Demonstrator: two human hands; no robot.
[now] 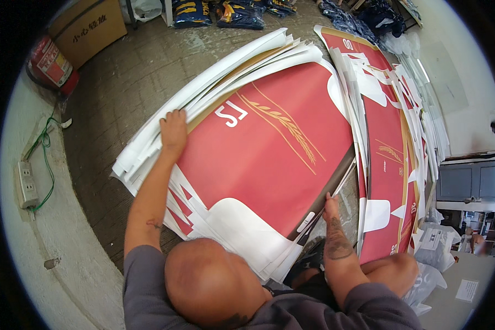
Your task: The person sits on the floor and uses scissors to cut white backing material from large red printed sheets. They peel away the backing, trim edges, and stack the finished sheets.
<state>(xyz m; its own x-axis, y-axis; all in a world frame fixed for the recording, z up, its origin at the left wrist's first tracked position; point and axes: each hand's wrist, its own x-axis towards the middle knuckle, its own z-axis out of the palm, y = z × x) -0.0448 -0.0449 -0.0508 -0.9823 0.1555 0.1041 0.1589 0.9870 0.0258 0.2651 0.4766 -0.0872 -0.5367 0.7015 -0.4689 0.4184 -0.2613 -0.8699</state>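
Observation:
A thick stack of large printed sheets [258,159], red with gold wheat ears and white shapes, lies on the floor in front of me. Its long left edge curls up in loose white layers. My left hand [174,131] is closed over that curled edge, fingers bent round the layers. At the stack's near right side, my right hand [331,207] is closed on the edge of the sheets; the fingertips are partly hidden. A dark strip with a small white label [306,221] runs along the edge near the right hand.
A second stack of red printed sheets [384,143] lies close on the right. Bagged dark clothing [239,15] sits at the far side. A cardboard box [88,30] and a red fire extinguisher [52,63] stand at the left wall, near a socket [27,184] with a green wire.

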